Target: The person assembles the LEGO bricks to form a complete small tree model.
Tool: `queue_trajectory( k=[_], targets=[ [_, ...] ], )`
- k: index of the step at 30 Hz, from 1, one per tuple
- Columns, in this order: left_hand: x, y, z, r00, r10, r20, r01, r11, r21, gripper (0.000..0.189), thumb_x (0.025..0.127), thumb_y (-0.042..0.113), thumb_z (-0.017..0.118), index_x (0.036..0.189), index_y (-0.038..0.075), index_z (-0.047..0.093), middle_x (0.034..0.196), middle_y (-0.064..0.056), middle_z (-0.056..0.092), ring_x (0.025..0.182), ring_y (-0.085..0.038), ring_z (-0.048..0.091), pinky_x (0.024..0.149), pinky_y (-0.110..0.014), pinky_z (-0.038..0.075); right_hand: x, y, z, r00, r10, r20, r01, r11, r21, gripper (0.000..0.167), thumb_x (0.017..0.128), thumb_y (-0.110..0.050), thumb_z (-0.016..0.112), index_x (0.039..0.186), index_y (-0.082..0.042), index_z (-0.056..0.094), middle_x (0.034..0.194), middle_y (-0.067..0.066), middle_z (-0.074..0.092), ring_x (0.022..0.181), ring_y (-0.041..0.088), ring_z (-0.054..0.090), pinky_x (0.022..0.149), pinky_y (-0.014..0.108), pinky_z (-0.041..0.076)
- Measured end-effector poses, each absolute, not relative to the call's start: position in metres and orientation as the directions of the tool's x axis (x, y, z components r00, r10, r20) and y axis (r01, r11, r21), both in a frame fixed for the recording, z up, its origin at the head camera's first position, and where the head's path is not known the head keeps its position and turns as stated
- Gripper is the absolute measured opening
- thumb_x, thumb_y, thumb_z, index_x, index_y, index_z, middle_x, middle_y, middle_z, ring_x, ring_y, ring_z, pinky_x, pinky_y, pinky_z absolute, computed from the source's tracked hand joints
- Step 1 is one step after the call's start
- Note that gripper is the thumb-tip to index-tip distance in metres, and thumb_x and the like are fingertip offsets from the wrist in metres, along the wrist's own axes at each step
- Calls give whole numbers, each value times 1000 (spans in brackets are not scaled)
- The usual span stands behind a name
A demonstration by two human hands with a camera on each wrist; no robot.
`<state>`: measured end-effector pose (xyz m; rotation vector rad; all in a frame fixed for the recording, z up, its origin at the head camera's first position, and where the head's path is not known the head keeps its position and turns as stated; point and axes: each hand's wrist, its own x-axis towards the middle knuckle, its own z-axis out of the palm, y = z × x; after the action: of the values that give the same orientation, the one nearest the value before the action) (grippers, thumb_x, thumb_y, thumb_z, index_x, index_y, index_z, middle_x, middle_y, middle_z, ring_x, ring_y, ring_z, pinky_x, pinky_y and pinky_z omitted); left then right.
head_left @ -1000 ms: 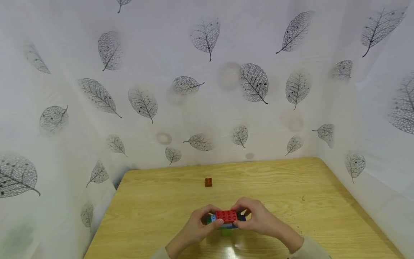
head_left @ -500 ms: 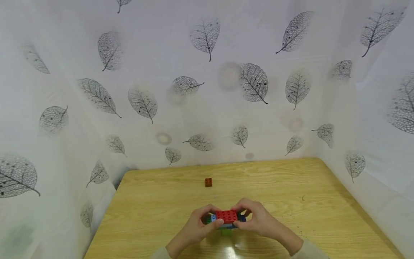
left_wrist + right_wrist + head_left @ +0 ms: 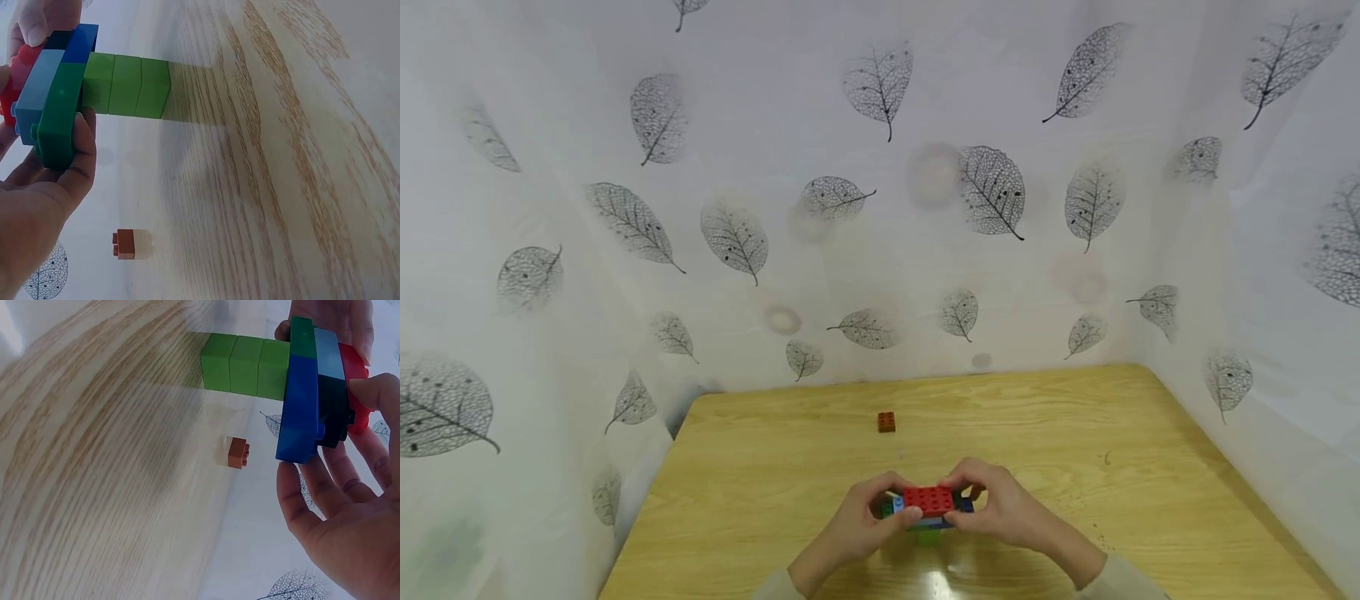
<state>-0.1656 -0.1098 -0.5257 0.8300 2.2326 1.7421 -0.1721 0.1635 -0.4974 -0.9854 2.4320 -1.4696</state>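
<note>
A red building brick [image 3: 928, 500] tops a toy-brick stack. Beneath it lie a light blue brick [image 3: 39, 87] and a black brick [image 3: 331, 411], then a dark green brick [image 3: 61, 115] and a blue brick [image 3: 299, 409]. A column of light green bricks [image 3: 125, 85] carries them from the table. My left hand [image 3: 861, 521] pinches the red brick's left end, its other fingers at the dark green brick. At the red brick's right end, my right hand [image 3: 1000, 510] grips with thumb and forefinger; other fingers spread below, near the blue brick.
An orange-brown brick [image 3: 886, 422] lies by itself on the wood-grain table [image 3: 760, 467], beyond the stack. Leaf-printed white sheeting [image 3: 880, 250] hangs behind the table and along both sides.
Both hands keep their hold on the red brick and the stack stays in place. The head view shifts very slightly.
</note>
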Motion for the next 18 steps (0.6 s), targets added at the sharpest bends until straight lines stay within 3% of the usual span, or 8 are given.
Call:
queue_trajectory(
  k=[12,18],
  targets=[
    [-163,-111,-523,-834,527,164,297,178,938,14,105,20,67,118,15,71,113,-10,75,90,-5,66,80,-27,58,-171,162,-498,-766,-600,232,-482,297,-824,22,94,-21,80,114,-21,71,108,-2,72,95,8,65,80,29,56],
    [-162,-110,-522,-835,523,171,328,223,918,16,105,24,67,120,18,70,112,-7,75,85,-6,64,74,-24,56,-170,163,-499,-772,-586,244,-492,310,-813,26,95,-21,80,119,-21,71,109,-3,72,94,6,65,79,29,56]
  ],
)
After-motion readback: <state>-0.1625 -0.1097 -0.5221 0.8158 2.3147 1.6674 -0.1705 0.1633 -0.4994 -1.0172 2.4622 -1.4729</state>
